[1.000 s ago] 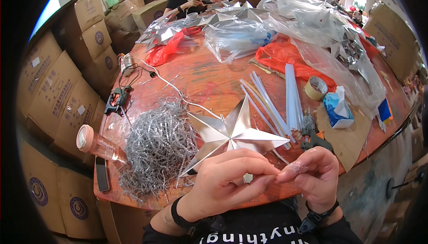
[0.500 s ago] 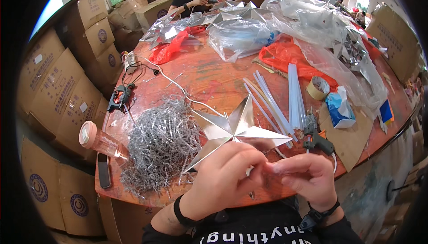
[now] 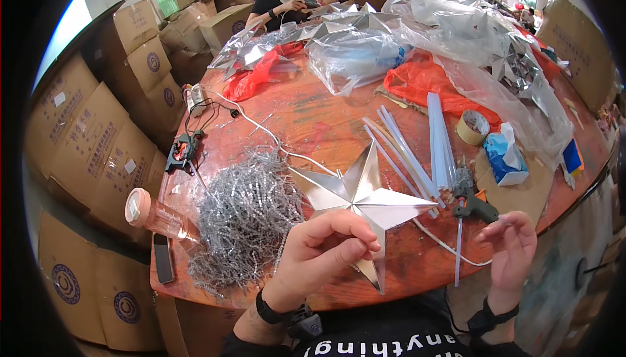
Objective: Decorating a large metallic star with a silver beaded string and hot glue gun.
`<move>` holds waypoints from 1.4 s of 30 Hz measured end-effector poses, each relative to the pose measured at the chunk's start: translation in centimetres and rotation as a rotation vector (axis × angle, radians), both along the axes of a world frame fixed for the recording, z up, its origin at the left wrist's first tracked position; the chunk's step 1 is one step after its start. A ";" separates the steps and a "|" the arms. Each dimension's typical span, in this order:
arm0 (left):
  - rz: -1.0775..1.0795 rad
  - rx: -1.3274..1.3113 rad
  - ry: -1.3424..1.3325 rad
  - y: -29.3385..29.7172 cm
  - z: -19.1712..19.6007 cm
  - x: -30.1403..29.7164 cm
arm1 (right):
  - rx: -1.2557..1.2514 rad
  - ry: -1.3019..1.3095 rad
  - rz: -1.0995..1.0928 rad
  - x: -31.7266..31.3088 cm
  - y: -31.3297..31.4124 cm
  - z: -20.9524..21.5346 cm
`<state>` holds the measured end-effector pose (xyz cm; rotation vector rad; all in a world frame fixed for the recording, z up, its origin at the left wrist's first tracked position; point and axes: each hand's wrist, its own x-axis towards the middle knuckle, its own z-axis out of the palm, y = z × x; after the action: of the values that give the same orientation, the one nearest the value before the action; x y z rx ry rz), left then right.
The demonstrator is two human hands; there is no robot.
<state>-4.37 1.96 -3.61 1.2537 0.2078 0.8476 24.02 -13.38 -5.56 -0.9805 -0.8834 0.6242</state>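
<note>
Partly behind curled left fingers (image 3: 342,225) lies the silver star (image 3: 364,202); right fingers (image 3: 512,232) curl near it, holds unclear.

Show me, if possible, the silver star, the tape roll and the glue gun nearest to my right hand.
Silver star (image 3: 358,200): head view, near its centre.
Tape roll (image 3: 467,133): head view, its outer side.
Glue gun (image 3: 476,208): head view, its handle.

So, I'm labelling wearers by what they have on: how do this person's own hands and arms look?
Both the left hand and right hand are ungloved. A black band circles the left wrist, a chunkier dark strap the right. Black sleeves cover the lower forearms' ends.
</note>
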 end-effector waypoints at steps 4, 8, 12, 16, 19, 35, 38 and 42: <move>0.140 -0.018 0.012 1.2 -0.3 -1.4 | -0.109 0.035 -0.272 4.2 -1.9 -2.4; 0.442 -0.127 -0.069 3.1 -0.4 -3.7 | -0.306 -0.235 -0.548 7.7 -3.9 -5.9; 0.316 -0.026 -0.160 3.0 -0.6 -5.1 | -0.476 -0.718 -0.825 8.8 -4.8 -9.7; 0.051 -0.123 -0.043 2.0 -1.2 -4.7 | -0.554 -0.978 -0.964 9.3 -4.1 -10.8; 0.020 -0.169 0.050 2.3 -1.9 -4.1 | -0.519 -1.038 -0.987 9.5 -3.1 -9.7; -0.079 -0.409 -0.719 3.5 -1.9 -6.2 | -0.633 -1.157 -1.062 10.7 -2.3 -11.1; 0.085 -0.428 -0.743 2.6 -0.8 -6.6 | -0.704 -1.095 -1.036 11.0 -2.6 -11.3; -0.442 -0.300 -1.196 2.7 -0.1 -7.5 | -0.692 -1.094 -1.022 11.2 -2.8 -11.4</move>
<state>-11.89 4.64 -3.71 0.3348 -0.8418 0.9898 35.23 -16.14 -16.92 -2.2713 -0.9159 -0.6358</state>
